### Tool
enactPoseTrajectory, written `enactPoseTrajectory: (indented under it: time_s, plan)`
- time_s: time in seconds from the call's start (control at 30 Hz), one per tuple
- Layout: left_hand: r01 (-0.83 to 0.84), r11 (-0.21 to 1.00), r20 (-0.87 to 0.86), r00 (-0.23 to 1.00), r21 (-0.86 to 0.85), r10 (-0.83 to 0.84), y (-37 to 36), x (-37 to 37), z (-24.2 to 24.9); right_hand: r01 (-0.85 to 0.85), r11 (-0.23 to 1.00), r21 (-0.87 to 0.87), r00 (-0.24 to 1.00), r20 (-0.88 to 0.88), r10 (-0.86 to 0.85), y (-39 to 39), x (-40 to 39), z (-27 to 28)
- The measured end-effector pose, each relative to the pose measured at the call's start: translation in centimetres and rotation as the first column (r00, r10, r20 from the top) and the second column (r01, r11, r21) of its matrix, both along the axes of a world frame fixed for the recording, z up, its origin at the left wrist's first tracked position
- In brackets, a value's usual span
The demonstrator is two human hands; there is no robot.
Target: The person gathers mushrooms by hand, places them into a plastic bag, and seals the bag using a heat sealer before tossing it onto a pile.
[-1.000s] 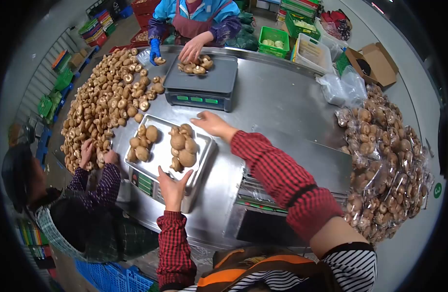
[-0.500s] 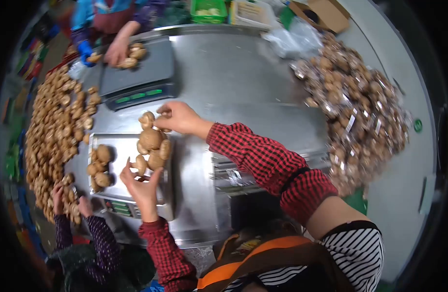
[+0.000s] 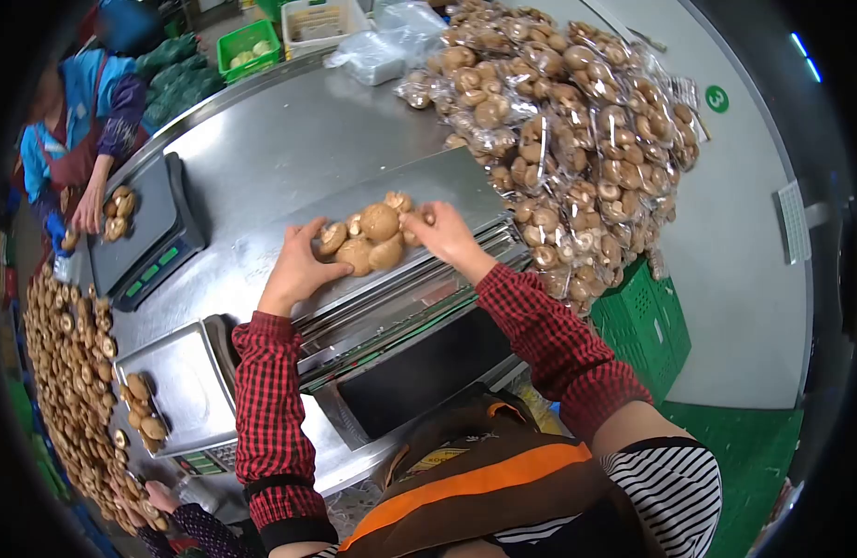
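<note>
Cupping mushroom cluster (image 3: 372, 240), long axis left-right

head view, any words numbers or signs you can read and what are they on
"3": white numeral on a round green sign on the grey wall.
Green displays on the far scale and the near scale: too small and blurred to read.
Labels on the bagged mushrooms: unreadable.
</note>
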State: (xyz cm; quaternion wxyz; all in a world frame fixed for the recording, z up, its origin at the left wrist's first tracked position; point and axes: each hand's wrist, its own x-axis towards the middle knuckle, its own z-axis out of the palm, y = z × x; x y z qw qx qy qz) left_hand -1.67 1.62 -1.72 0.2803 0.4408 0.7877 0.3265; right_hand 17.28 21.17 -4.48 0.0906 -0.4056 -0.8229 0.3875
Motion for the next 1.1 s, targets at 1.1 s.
enactPoseTrajectory:
  time_s: [1.1]
  plan:
    - [-0.045,0.992,-0.243,0.967,0.117,0.073,-1.9,0.7,-2.5,-0.219,0.79,-0.573,0.935,-0.354,0.003,7.7,-4.2,-1.4]
